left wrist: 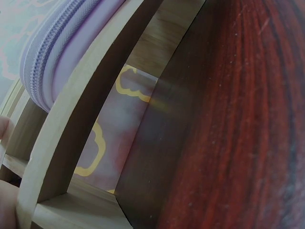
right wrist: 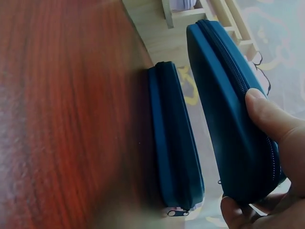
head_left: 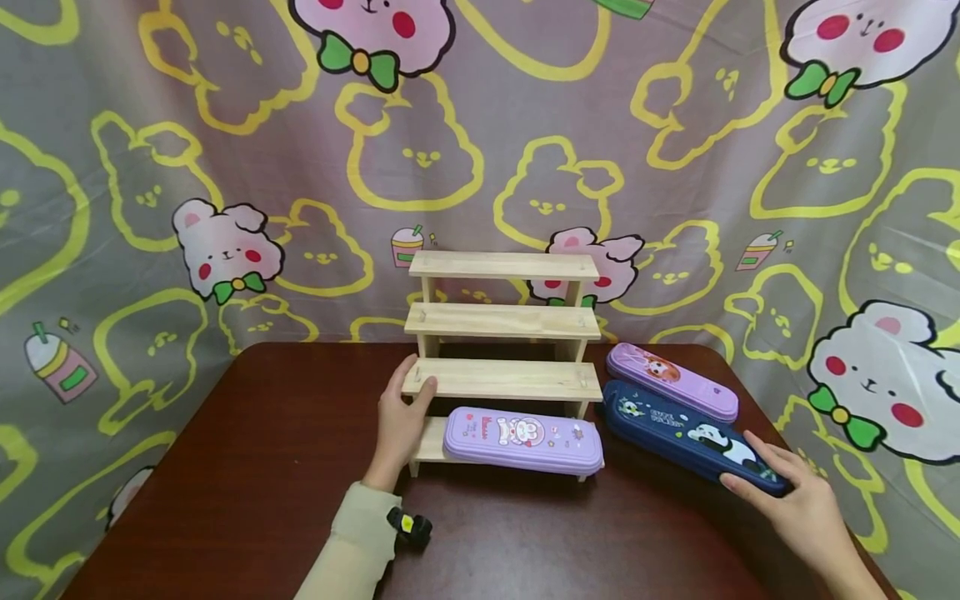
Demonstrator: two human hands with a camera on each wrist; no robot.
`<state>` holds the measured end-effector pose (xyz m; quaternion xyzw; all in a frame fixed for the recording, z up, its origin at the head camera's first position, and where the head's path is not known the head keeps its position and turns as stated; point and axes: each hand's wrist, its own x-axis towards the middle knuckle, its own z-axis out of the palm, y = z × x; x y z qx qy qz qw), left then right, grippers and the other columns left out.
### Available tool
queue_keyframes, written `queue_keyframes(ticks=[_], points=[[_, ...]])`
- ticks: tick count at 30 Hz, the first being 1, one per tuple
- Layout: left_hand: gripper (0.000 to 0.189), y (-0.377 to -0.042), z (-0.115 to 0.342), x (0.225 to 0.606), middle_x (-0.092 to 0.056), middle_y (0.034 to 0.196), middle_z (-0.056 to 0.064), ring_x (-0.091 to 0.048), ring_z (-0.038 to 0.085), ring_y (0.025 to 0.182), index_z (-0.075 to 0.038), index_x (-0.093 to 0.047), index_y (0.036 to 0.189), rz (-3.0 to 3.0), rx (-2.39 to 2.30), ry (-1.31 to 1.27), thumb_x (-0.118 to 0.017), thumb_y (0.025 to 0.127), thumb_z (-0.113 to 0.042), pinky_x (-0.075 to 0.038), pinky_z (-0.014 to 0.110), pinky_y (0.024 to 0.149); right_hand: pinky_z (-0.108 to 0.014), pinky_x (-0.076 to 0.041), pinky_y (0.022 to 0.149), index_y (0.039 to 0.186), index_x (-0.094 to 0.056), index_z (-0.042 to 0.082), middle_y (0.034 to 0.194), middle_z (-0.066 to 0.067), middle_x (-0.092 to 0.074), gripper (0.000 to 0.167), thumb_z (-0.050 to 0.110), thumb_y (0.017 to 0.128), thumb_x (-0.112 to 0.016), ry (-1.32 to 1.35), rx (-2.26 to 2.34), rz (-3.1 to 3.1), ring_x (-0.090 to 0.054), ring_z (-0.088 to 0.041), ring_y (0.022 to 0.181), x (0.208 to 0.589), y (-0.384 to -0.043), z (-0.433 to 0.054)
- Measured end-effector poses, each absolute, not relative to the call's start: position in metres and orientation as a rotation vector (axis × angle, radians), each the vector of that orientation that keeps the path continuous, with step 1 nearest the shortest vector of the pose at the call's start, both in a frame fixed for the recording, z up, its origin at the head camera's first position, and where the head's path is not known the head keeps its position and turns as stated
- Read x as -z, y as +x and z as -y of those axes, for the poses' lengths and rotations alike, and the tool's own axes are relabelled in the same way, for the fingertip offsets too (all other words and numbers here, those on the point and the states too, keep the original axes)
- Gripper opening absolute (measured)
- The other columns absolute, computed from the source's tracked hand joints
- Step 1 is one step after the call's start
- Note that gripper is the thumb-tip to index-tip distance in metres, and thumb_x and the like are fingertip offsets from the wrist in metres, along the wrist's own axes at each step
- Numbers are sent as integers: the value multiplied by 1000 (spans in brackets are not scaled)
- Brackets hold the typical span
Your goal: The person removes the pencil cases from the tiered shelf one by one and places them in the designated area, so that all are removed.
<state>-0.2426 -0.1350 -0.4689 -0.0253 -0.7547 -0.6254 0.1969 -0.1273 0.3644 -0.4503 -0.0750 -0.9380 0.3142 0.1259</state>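
My right hand (head_left: 806, 504) grips the right end of a navy pencil case (head_left: 656, 427) with a panda on its lid. In the right wrist view, the thumb lies along its zipper and the case is raised above the table. Below it, a second dark blue pencil case (right wrist: 176, 143) rests on the table, hidden in the head view. My left hand (head_left: 401, 421) holds the left side of a stepped wooden rack (head_left: 502, 379), thumb on the second shelf from the bottom. A lilac pencil case (head_left: 525, 442) with a rabbit picture lies on the lowest shelf.
A pink-purple pencil case (head_left: 671, 382) lies at the table's back right, behind the panda case. The rack's upper shelves (head_left: 502, 267) rise near the back edge of the dark red-brown table (head_left: 285, 467). A patterned curtain (head_left: 480, 125) hangs behind.
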Motion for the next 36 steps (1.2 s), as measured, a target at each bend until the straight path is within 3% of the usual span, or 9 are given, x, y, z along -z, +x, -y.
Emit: queue_keyframes(ticks=[4, 6, 12, 19, 29, 36], points=[[58, -243, 135, 470, -48, 147, 3, -37, 18, 138, -16, -47, 147, 2105, 1757, -74, -67, 96, -33, -29, 44, 113, -47, -57, 73, 149, -43, 9, 135, -33, -42, 87, 50, 81, -79, -221, -927, 2748, -40, -52, 110, 453, -124, -363], [58, -243, 135, 469, -48, 147, 2, -37, 17, 138, -17, -47, 147, 2110, 1751, -70, -67, 96, -35, -29, 43, 113, -59, -54, 75, 149, -43, 8, 133, -33, -42, 88, 50, 81, -79, -213, -938, 2756, -41, -52, 108, 455, -122, -363], [58, -243, 135, 470, -48, 147, 3, -37, 18, 138, -16, -47, 147, 2111, 1749, -66, -66, 96, -34, -29, 43, 113, -40, -56, 68, 148, -45, 6, 131, -32, -44, 88, 51, 80, -79, -194, -925, 2799, -43, -50, 107, 458, -120, -364], [57, -243, 135, 469, -48, 147, 7, -37, 21, 138, -14, -47, 147, 2088, 1761, -78, -67, 96, -29, -28, 45, 114, -61, -52, 80, 147, -44, 4, 131, -33, -43, 87, 51, 82, -77, -135, -925, 2864, -43, -51, 108, 461, -121, -367], [57, -242, 135, 470, -47, 148, 3, -35, 17, 139, -17, -47, 147, 2118, 1752, -49, -66, 96, -32, -27, 42, 114, -70, -44, 86, 149, -39, 1, 131, -36, -39, 90, 55, 85, -72, -110, -867, 2988, -41, -55, 110, 464, -124, -372], [57, -244, 135, 471, -46, 149, 4, -35, 16, 139, -17, -47, 147, 2125, 1735, -61, -65, 96, -34, -27, 42, 114, -69, -45, 85, 148, -42, 2, 131, -36, -41, 91, 54, 82, -75, -102, -892, 3025, -42, -52, 110, 467, -124, -377]])
